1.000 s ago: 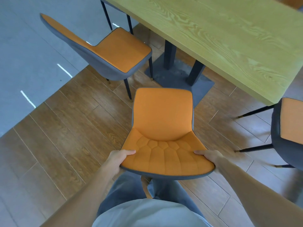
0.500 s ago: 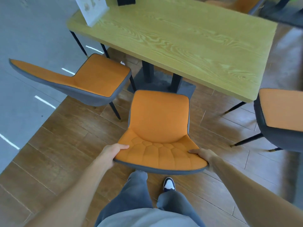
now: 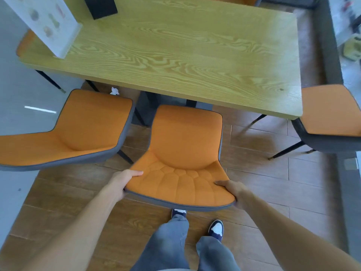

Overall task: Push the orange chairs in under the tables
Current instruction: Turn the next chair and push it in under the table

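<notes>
An orange chair [image 3: 185, 141] with a grey shell stands right in front of me, its seat's front edge reaching the near edge of the light wooden table [image 3: 175, 51]. My left hand [image 3: 123, 179] grips the left side of its quilted backrest, thumb on the orange front. My right hand [image 3: 233, 190] grips the right side the same way. A second orange chair [image 3: 78, 126] stands to the left, turned sideways, its seat near the table's edge. A third orange chair [image 3: 330, 114] sits at the table's right end.
A white menu stand [image 3: 46, 22] and a black box [image 3: 101, 5] stand on the table's far left. The table's dark pedestal base [image 3: 148, 106] lies under it. A crumpled white scrap [image 3: 114, 91] lies on the floor. My feet [image 3: 215, 229] stand on wooden boards.
The chair in my hands has slid forward toward the table, its seat front now at the table's edge. I stepped closer, and more of the tabletop has come into view.
</notes>
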